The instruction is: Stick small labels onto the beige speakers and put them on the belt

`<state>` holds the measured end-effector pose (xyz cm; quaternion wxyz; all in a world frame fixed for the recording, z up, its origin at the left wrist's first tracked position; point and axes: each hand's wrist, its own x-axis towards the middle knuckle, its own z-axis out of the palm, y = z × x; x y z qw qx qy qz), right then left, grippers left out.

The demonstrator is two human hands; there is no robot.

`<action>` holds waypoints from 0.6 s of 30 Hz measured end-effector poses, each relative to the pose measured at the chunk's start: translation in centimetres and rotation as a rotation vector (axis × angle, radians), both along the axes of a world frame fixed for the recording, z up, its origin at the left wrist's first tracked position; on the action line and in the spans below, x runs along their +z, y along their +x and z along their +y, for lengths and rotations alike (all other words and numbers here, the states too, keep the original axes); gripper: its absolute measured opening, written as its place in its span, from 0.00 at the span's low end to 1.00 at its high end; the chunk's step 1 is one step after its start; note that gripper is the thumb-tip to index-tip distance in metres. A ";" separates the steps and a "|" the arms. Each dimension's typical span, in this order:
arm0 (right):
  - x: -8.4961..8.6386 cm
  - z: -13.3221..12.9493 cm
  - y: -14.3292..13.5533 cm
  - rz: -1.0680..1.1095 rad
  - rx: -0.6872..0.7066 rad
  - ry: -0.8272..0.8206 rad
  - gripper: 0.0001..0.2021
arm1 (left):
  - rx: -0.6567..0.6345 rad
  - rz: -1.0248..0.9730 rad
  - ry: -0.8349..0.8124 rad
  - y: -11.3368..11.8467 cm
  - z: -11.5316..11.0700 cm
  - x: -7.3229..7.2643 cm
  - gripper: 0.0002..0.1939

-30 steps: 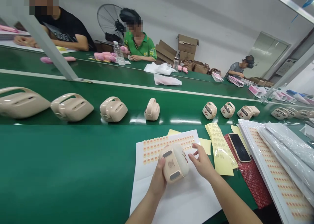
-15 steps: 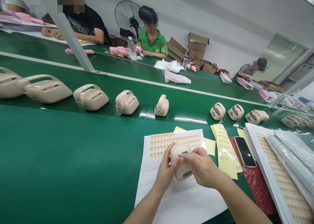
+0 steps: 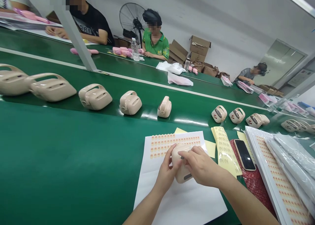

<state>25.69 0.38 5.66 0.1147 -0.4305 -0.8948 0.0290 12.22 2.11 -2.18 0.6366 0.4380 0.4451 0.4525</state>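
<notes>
A small rounded beige plastic device (image 3: 180, 179) with dark oval patches on its face is held above a white sheet (image 3: 157, 192). My left hand (image 3: 166, 172) is closed around its left side, thumb along the front. Over the upper face, the bent fingers of my right hand (image 3: 198, 164) press together against the surface; what they may pinch is hidden. Rows of small orange round stickers (image 3: 159, 146) cover the sheet's upper part, partly behind the device. Yellow label strips (image 3: 223, 149) lie to the right of my right hand.
Beige devices with handles (image 3: 130, 103) stand in a row along the green bench (image 3: 73, 159). At right lie a phone (image 3: 244, 154), red bubble wrap (image 3: 257, 185), more sticker sheets (image 3: 275, 179) and plastic bags (image 3: 295, 166). Co-workers sit across the bench; a slanted post (image 3: 73, 31) rises at left.
My right hand has shifted slightly left and up across the device's face, covering more of its upper dark patch. My left hand keeps its hold. The view has shifted slightly.
</notes>
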 end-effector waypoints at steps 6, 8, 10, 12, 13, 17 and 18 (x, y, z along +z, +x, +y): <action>-0.3 0.3 0.0 0.018 0.016 0.046 0.17 | 0.003 0.009 -0.008 -0.1 0.1 0.2 0.34; -0.6 0.2 -0.1 0.031 0.019 0.079 0.16 | -0.024 0.014 -0.021 -0.2 0.2 0.2 0.35; -0.9 -0.1 -0.3 0.031 0.013 0.118 0.15 | -0.028 0.010 -0.025 -0.3 0.3 0.2 0.35; -1.2 -0.6 -0.5 0.010 0.012 0.167 0.15 | -0.019 0.004 -0.018 -0.3 0.3 0.1 0.34; -1.3 -0.9 -0.6 -0.006 0.017 0.193 0.16 | -0.015 0.002 -0.015 -0.3 0.4 0.1 0.34; -1.3 -2.1 -0.5 -0.020 0.033 0.269 0.24 | -0.002 -0.006 -0.025 -0.4 0.3 0.1 0.33; -1.2 -2.3 -0.4 0.009 0.022 0.266 0.26 | 0.001 -0.010 -0.032 -0.4 0.3 0.2 0.33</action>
